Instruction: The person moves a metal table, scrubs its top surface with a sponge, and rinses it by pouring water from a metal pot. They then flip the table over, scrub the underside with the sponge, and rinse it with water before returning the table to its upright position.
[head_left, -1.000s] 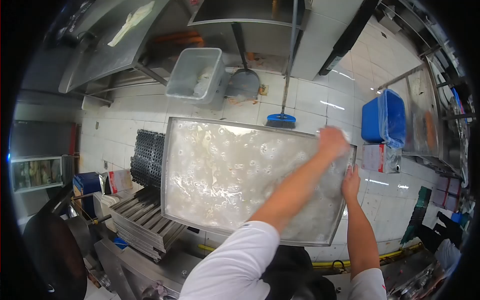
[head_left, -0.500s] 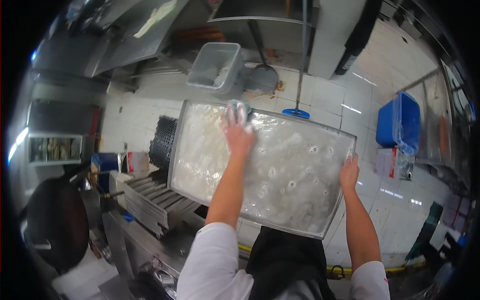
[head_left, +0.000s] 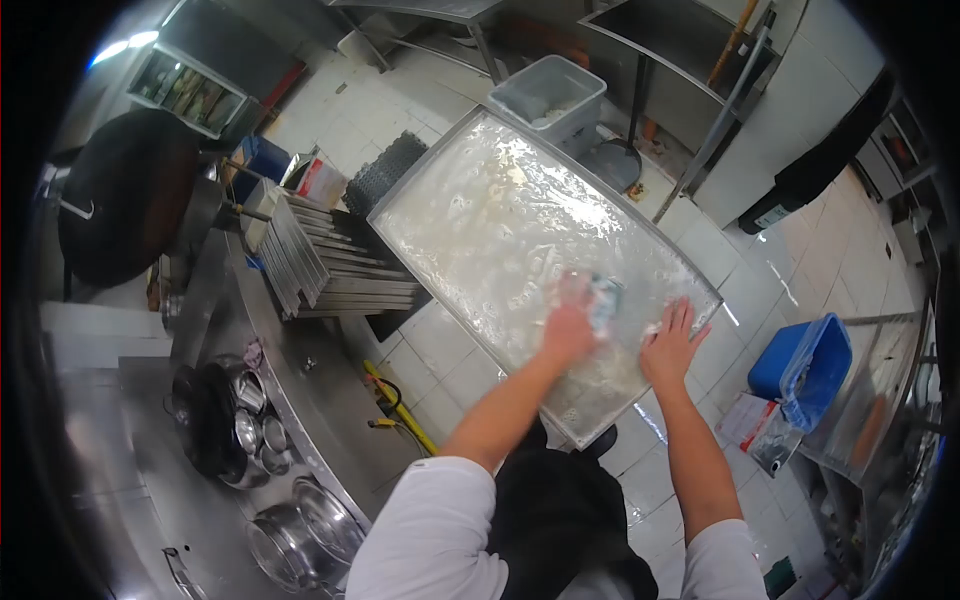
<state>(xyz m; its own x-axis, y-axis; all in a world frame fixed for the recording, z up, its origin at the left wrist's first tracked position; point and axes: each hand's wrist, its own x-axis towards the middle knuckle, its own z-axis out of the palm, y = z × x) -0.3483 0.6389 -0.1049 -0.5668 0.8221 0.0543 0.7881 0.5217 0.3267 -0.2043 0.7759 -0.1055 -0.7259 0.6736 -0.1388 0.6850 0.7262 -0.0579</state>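
A large rectangular metal tray (head_left: 480, 215), its surface wet and covered with whitish suds, lies in front of me. My left hand (head_left: 572, 322) is on the tray toward its near right part, blurred by motion, closed on a green scrubbing pad (head_left: 606, 298) with foam on it. My right hand (head_left: 673, 345) rests flat on the tray near its right edge, fingers spread, holding nothing.
A stack of metal slatted racks (head_left: 340, 265) stands left of the tray, beside a steel counter (head_left: 330, 400) with pots (head_left: 300, 535). Beyond the tray is a clear plastic bin (head_left: 550, 95). To the right is a blue bin (head_left: 800, 365). A black wok (head_left: 128, 198) is at far left.
My left hand has moved the pad from the tray's far edge to its near right part. My right hand has gone from gripping the edge to lying on the surface. The view has turned.
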